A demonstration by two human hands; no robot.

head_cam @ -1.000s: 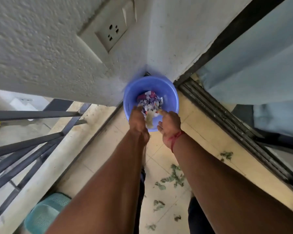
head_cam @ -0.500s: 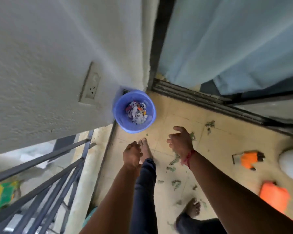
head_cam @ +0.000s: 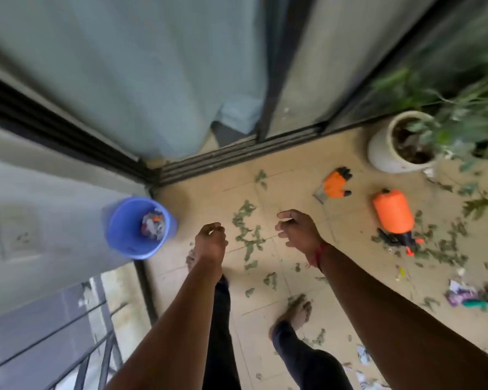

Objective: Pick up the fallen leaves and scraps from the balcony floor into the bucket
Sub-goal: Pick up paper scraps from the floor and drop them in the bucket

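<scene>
So both hands, left hand (head_cam: 210,243) and right hand (head_cam: 297,228), are out of the blue bucket (head_cam: 137,228) now, empty and loosely curled, meaning that load's dumped and the leaves (head_cam: 247,235) on the floor (head_cam: 350,277) are next.

I see a blue bucket (head_cam: 135,229) at nine o'clock, holding white, grey and orange scraps (head_cam: 152,226). Green leaves (head_cam: 247,235) speckle the beige tiled floor (head_cam: 347,249) across the middle and toward three o'clock. An orange and black glove (head_cam: 336,184) lies at two o'clock, just beside an orange sprayer (head_cam: 393,215). The plant pot (head_cam: 383,153) is white. A red thread (head_cam: 317,254) circles my right wrist. The curtain (head_cam: 124,66) at twelve o'clock is pale blue.
</scene>
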